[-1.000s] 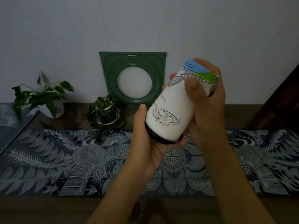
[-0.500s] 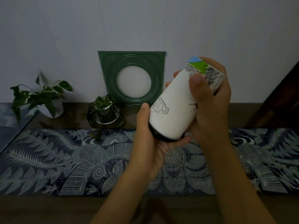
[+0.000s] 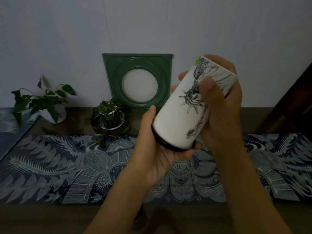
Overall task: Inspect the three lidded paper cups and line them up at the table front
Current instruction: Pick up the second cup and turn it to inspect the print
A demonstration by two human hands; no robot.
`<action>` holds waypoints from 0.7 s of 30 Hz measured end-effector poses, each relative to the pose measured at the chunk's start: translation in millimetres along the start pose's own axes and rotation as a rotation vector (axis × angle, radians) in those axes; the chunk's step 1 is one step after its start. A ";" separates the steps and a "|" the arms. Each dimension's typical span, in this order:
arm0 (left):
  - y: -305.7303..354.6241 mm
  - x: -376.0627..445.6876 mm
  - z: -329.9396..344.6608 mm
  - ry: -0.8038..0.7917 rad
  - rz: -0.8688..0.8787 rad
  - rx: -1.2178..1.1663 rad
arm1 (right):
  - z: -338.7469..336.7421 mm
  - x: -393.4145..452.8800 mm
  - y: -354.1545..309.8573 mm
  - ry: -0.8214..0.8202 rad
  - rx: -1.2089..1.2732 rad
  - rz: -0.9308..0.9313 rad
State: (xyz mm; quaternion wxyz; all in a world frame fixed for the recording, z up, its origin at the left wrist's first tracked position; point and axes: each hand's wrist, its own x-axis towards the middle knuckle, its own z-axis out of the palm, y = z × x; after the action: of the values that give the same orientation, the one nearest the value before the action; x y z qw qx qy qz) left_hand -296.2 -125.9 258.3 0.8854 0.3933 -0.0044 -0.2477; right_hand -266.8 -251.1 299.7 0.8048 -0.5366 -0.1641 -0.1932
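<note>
I hold the white paper cup tilted above the patterned table runner, black lid down toward me. My left hand cups the lid end, thumb along its rim; my right hand wraps the base end. Behind the runner stand a glass-bowl plant, a leafy potted plant and a green square frame against the wall.
</note>
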 end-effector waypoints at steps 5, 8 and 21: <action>0.3 1.7 -4.5 -0.082 -0.149 -0.055 | -1.8 -0.9 -6.7 -0.109 0.002 0.045; -4.8 1.5 -0.1 -0.045 -0.043 -0.080 | -1.7 -1.1 -5.2 -0.040 -0.018 0.016; -14.7 0.0 15.6 0.171 0.361 0.089 | 6.8 -5.3 -5.8 0.183 -0.106 -0.072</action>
State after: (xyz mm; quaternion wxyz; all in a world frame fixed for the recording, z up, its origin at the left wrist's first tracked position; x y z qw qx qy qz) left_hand -305.8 -145.1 258.8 0.8943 0.4446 -0.0106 -0.0500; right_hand -274.6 -246.1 304.3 0.7796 -0.5521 -0.0988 -0.2786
